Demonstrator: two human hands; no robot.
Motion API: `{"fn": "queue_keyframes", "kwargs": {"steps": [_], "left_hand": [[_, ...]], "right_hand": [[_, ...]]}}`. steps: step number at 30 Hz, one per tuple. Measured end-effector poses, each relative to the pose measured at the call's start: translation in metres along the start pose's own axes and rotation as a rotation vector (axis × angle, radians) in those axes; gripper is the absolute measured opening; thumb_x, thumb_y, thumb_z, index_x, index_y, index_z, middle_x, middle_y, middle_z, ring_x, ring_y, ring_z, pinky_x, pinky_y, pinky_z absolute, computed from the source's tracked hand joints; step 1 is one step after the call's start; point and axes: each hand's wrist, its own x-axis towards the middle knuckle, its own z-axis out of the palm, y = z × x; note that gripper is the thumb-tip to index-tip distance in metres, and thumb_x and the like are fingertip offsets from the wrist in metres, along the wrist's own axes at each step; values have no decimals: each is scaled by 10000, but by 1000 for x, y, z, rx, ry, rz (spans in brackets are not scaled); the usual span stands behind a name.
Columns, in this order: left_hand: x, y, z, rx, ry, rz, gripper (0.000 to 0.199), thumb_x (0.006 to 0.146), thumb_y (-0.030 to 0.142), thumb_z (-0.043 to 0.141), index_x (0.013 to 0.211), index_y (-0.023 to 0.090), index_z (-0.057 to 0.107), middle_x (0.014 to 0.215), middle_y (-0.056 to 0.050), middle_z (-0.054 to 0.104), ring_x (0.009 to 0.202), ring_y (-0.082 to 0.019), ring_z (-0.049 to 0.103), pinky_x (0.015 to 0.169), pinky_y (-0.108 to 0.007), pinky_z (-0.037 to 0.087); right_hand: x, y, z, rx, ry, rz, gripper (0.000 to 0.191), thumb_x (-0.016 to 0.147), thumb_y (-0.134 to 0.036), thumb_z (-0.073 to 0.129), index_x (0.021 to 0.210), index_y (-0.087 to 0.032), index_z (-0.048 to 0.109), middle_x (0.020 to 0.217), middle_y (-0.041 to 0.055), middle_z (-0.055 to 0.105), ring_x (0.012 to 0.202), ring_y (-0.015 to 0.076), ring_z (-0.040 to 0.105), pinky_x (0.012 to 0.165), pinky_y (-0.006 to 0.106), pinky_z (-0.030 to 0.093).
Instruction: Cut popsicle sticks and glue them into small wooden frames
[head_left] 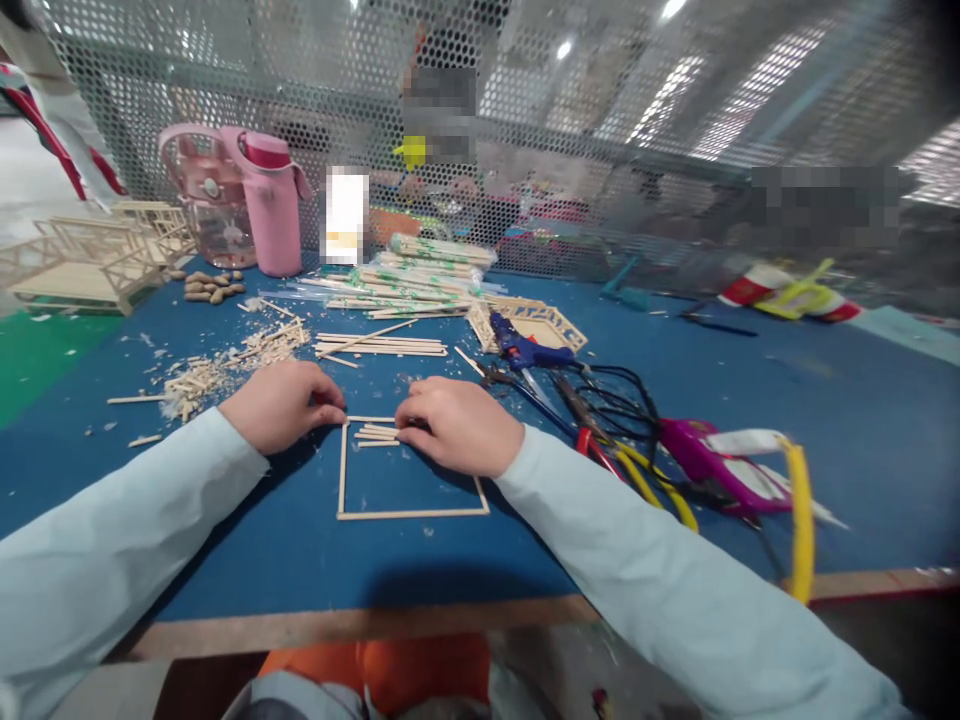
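While the left hand (281,408) is bending over the far left corner of the stick frame (412,515), the right hand (461,425) is covering part of its far and right sides. The frame is lying flat on the desk (262,555), directly in front of the person, its near side running between two visible corners. The left fingers are curling in, thumb and index tips coming close together at the corner; cannot tell if they are pinching the wood. The right fingers are bunching at the far side, by the right ends of some short sticks (377,434) lying inside the frame; their grip is hidden, so cannot tell there either. Beyond the hands, longer sticks (382,346) are lying roughly side by side, one crossing on top, with wrapped bundles (420,280) sitting behind. Scraps (196,388) are piling up beyond the left forearm. Peanuts (214,288) are lying near a pink bottle (271,220) and a clear bottle (217,225), both standing upright. Right of the hands, a blue glue gun (525,348), pliers (574,405) and a purple tool (697,465) are lying among black cords.
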Motion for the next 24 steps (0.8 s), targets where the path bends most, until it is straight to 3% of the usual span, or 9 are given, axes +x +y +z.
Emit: {"fn": "queue_keyframes", "kwargs": {"steps": [4, 15, 20, 24], "left_hand": [[0, 2, 2, -10, -81, -2, 260, 752, 364, 504, 806, 210, 707, 783, -27, 691, 725, -169, 596, 658, -247, 411], [-4, 1, 7, 94, -41, 137, 263, 823, 267, 441, 841, 216, 698, 863, -52, 684, 790, -186, 602, 725, -275, 422], [-7, 3, 6, 314, 26, 156, 307, 851, 229, 380, 914, 247, 681, 864, -48, 692, 811, -233, 612, 702, -336, 428], [-6, 4, 5, 336, 118, 134, 338, 862, 203, 345, 987, 216, 658, 888, -68, 690, 822, -234, 617, 709, -344, 441]], "right_hand": [[-2, 0, 6, 38, 5, 24, 157, 818, -263, 528, 831, -175, 658, 839, 54, 644, 815, 163, 558, 681, 252, 351], [-1, 2, 12, 91, -4, 16, 129, 800, -206, 544, 834, -188, 667, 848, 41, 672, 837, 167, 582, 685, 252, 358], [-1, 3, 11, 101, 4, 9, 134, 795, -203, 539, 821, -198, 670, 844, 33, 682, 834, 160, 590, 657, 255, 339], [-5, 2, 8, 69, -4, 10, 148, 781, -191, 537, 854, -201, 666, 867, 35, 683, 864, 177, 589, 658, 274, 318]]}}
